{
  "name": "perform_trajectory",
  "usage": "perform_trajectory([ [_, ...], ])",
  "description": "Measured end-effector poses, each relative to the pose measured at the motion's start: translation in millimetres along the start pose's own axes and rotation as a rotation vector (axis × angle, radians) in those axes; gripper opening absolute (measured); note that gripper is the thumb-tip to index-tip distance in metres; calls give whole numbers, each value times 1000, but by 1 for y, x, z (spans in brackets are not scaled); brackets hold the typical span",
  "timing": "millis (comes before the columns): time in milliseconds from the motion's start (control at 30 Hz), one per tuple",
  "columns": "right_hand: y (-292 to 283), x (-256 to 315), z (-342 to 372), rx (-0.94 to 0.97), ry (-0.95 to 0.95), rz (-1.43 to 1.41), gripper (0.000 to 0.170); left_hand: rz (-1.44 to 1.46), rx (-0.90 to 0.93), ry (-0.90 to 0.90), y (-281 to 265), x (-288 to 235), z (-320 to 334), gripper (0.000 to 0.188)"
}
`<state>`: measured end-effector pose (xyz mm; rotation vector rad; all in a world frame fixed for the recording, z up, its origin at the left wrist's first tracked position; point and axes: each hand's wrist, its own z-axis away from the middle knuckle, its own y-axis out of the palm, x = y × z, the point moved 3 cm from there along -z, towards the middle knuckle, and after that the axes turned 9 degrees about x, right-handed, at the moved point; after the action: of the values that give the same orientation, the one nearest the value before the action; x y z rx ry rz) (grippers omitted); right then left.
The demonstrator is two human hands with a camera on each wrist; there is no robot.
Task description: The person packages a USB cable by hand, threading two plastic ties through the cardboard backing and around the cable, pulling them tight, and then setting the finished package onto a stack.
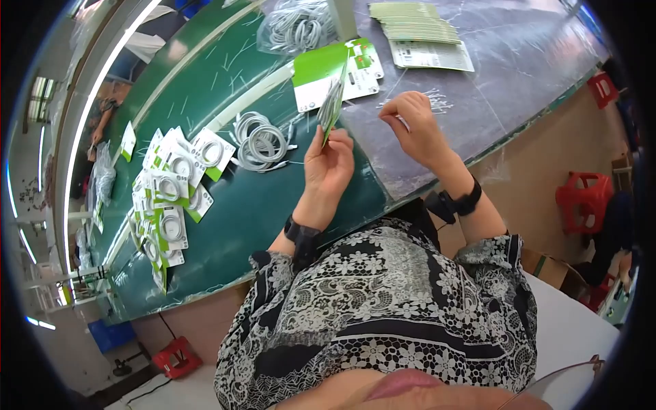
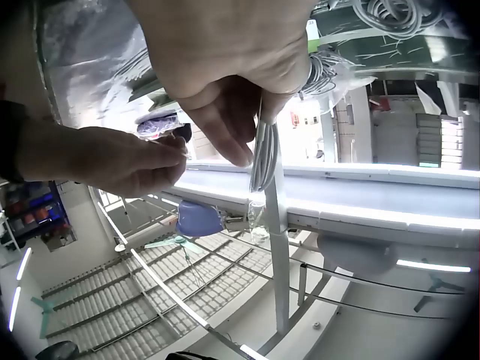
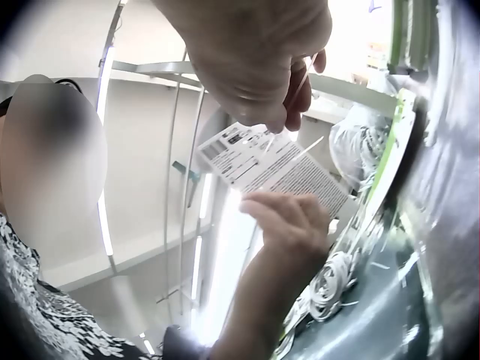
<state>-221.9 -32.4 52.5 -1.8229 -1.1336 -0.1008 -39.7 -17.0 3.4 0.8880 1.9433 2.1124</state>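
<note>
My left hand (image 1: 329,167) grips the lower end of a green and white card (image 1: 334,113), which stands nearly edge-on in the head view. A coiled grey-white cable (image 2: 264,157) lies against it in the left wrist view. The card's printed back (image 3: 277,161) faces the right wrist camera, with thin white strips showing across it. To the right of the card and apart from it, my right hand (image 1: 415,128) is raised with thumb and forefinger together. In the right wrist view that hand (image 3: 255,60) pinches a thin white strip (image 3: 303,79).
Carded cables (image 1: 167,188) lie piled at the left, and loose coiled cables (image 1: 260,142) nearer. Behind are flat cards (image 1: 311,75), bagged cables (image 1: 297,26) and a card stack (image 1: 413,24). Small white strips (image 1: 439,102) lie beyond my right hand. Red stools (image 1: 585,201) stand on the floor.
</note>
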Motion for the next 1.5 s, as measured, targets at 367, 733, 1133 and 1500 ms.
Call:
perform_trajectory([
  [367,-5,74,-32,-203,-99,81,10,422,219,-137,38,23,-2,10],
  [733,5,75,-37,-242,-100,65,10,336,233,-117,35,21,-1,11],
  [1133,13,74,-35,-231,-61,-43,9,-137,137,59,24,24,-4,27],
  [1500,34,10,8,-298,295,-522,28,-927,131,60,19,2,-13,35],
])
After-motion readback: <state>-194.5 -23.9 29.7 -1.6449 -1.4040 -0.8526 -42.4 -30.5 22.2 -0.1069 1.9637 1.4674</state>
